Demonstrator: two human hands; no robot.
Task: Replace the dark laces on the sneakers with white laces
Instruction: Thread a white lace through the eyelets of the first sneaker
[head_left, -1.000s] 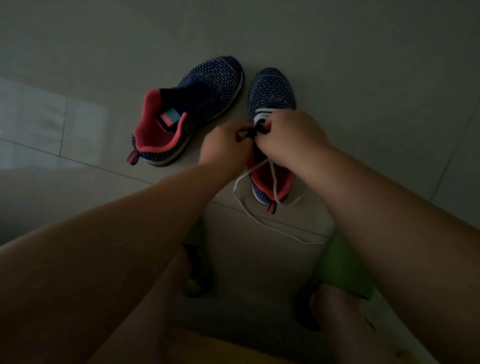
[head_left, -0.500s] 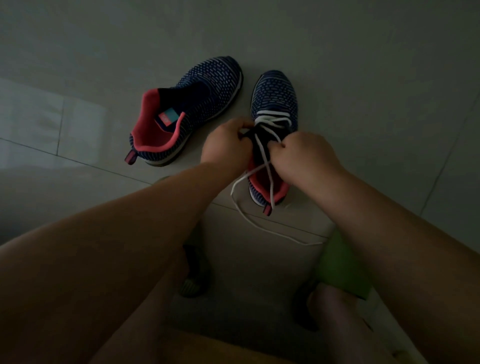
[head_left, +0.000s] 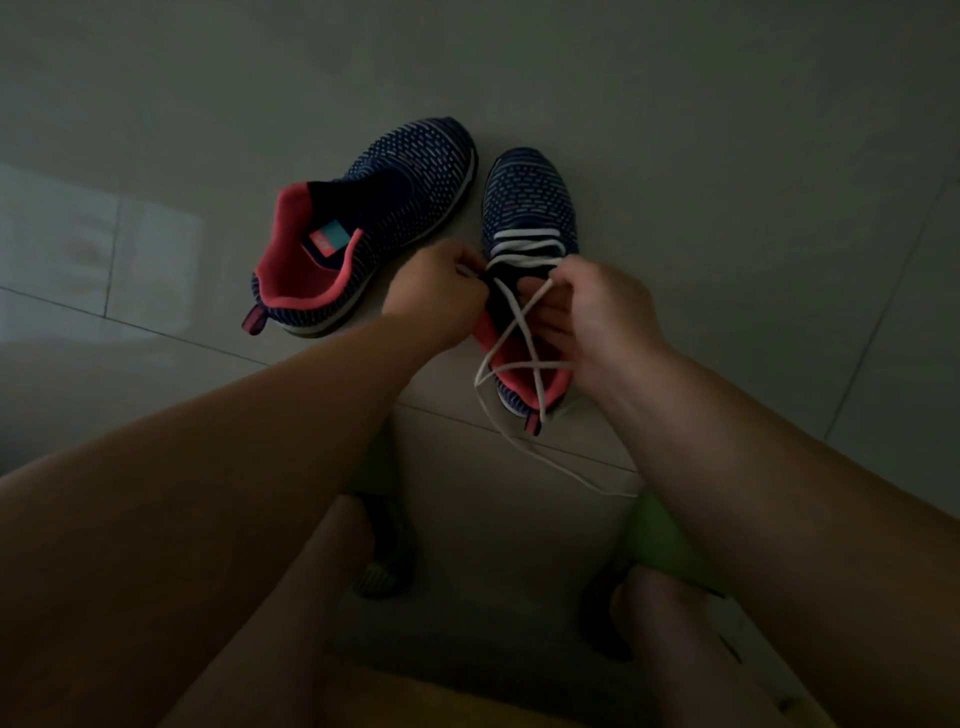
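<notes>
The white lace is partly threaded through the right sneaker, which sits on the tiled floor. It runs through the holes near the toe, and its two loose ends cross over the pink opening. The left hand pinches one end by the shoe's edge. The right hand has its fingers curled round the other end. The left sneaker close by has no lace yet. Lacing is the step now, I think. Next, an end must go through the next hole.

Dim, murky view, faint floor glare left, wide-angle bending
</notes>
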